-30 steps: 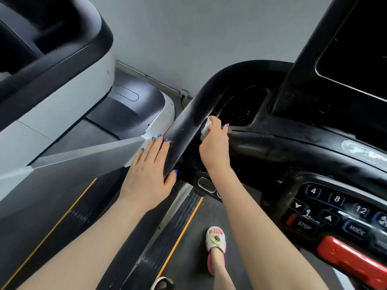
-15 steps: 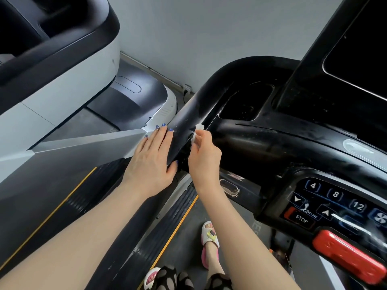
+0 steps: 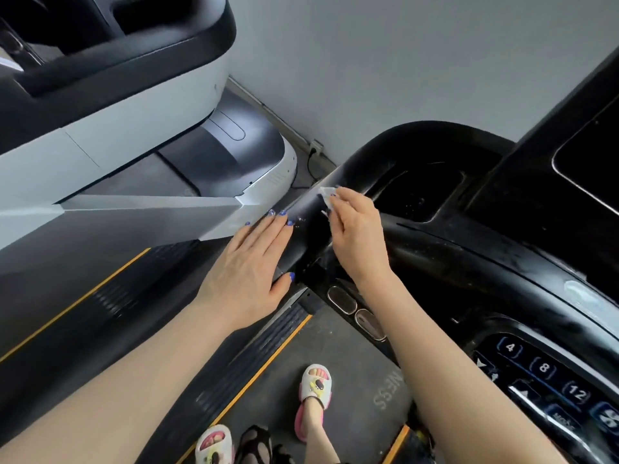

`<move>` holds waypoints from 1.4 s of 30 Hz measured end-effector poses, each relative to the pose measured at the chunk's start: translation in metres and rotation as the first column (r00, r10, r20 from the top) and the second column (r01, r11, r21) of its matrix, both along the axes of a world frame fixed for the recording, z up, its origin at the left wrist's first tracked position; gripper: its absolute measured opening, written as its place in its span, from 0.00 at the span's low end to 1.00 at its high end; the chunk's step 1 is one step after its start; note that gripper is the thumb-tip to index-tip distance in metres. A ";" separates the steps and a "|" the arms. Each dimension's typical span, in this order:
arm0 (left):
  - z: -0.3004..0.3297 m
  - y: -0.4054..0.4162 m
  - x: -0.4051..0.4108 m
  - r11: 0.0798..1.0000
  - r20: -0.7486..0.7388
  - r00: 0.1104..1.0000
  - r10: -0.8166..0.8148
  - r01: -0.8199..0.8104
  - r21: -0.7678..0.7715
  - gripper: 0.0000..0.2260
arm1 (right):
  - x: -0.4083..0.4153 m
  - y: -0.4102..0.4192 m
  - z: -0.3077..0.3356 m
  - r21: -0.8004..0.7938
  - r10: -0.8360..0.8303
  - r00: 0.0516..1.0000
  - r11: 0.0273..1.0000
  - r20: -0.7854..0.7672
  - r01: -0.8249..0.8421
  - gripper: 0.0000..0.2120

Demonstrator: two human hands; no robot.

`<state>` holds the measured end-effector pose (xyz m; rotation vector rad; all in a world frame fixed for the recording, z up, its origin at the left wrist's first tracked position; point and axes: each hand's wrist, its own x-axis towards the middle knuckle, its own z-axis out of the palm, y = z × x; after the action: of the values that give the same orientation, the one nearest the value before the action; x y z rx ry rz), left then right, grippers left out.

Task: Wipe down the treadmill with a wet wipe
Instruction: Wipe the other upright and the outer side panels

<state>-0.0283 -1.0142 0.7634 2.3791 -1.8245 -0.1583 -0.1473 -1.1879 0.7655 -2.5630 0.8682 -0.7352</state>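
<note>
- While our right hand (image 3: 358, 239) presses the wet wipe (image 3: 326, 195) onto the top of the black handrail (image 3: 311, 226), we are in the middle of the wiping, not near its end.
- The wipe is a small crumpled white wad; our right fingers are closed on it, pinching it against the rail just above our left hand.
- Our left hand (image 3: 248, 272) lies flat on the outer side of the same handrail, fingers straight and close together, thumb hooked under the rail, holding nothing.
- The stretch of handrail between our hands shines and carries a few droplets, so we judge that part has been wiped.
- Past the handrail toward the console, the cup pocket (image 3: 418, 195) and the broad black top (image 3: 485, 262) look dusty and streaked, so they seem left to do.
- The keypad (image 3: 549, 380), well away from the handrail, shows no sign of the wipe that we can make out.
- The belt (image 3: 335, 380) below the handrail, where our feet stand, also looks untouched.
- The other rail is out of sight, so we cannot tell its state.
</note>
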 end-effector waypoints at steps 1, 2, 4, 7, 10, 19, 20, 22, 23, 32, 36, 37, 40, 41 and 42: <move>0.000 0.000 0.000 1.000 0.001 1.000 -0.002 0.002 -0.009 0.33 | 0.000 -0.002 0.000 0.013 0.070 0.993 0.998 -0.097 -0.069 0.18; -0.001 -0.001 0.000 1.000 0.000 1.000 -0.003 0.003 -0.018 0.33 | -0.002 -0.003 -0.001 0.039 0.114 0.969 0.993 -0.218 -0.109 0.24; -0.002 -0.001 0.001 1.000 -0.003 1.000 -0.004 0.004 -0.024 0.33 | -0.007 -0.005 -0.002 0.020 0.135 0.903 0.990 -0.409 -0.139 0.33; -0.004 -0.002 0.003 0.999 -0.002 1.000 -0.005 0.005 -0.044 0.32 | 0.001 -0.022 -0.001 -0.057 0.116 0.864 0.985 -0.489 -0.164 0.37; -0.005 -0.001 0.003 0.999 0.004 1.000 -0.006 0.006 -0.051 0.32 | 0.034 -0.052 0.008 -0.035 0.089 0.841 0.991 -0.534 -0.128 0.36; -0.002 0.000 0.001 0.999 -0.003 1.000 -0.007 0.007 -0.040 0.33 | 0.021 -0.038 0.004 0.034 0.070 0.856 0.998 -0.512 -0.061 0.37; -0.002 0.001 0.001 0.999 0.000 1.000 -0.009 0.009 -0.040 0.33 | 0.008 -0.026 0.002 0.053 0.081 0.860 0.997 -0.504 -0.063 0.37; -0.001 0.001 0.001 0.999 0.003 1.000 -0.016 0.016 -0.039 0.33 | -0.015 -0.003 -0.001 0.088 0.093 0.862 0.994 -0.498 -0.057 0.37; -0.001 0.001 0.002 0.999 0.003 1.000 -0.020 0.020 -0.039 0.33 | -0.025 0.007 -0.002 0.090 0.092 0.861 0.994 -0.500 -0.053 0.37; -0.005 0.033 0.003 1.000 0.026 1.000 -0.005 0.005 -0.024 0.33 | -0.032 0.001 -0.011 0.094 0.202 0.913 0.979 -0.355 -0.181 0.40; -0.006 0.028 0.003 1.000 0.043 0.999 0.002 -0.002 -0.016 0.33 | -0.005 -0.023 -0.005 -0.017 0.182 0.860 0.976 -0.477 -0.216 0.39; -0.007 0.028 0.003 1.000 0.046 0.999 0.001 0.000 -0.014 0.33 | 0.007 -0.033 -0.001 -0.025 0.172 0.850 0.977 -0.498 -0.212 0.39; -0.007 0.029 0.002 1.000 0.044 0.999 0.007 -0.007 -0.011 0.33 | 0.042 -0.059 0.010 0.022 0.152 0.836 0.986 -0.527 -0.165 0.34; -0.007 0.029 0.002 1.000 0.046 0.999 0.010 -0.009 -0.011 0.33 | 0.050 -0.062 0.011 0.034 0.142 0.835 0.989 -0.532 -0.146 0.32; -0.006 0.029 0.001 1.000 0.049 0.999 0.012 -0.011 -0.011 0.33 | 0.053 -0.062 0.010 0.035 0.125 0.839 0.991 -0.529 -0.126 0.31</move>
<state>-0.0270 -0.9854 0.7573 2.4069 -1.8277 -0.0892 -0.0939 -1.2504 0.7754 -2.8356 0.8304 0.0337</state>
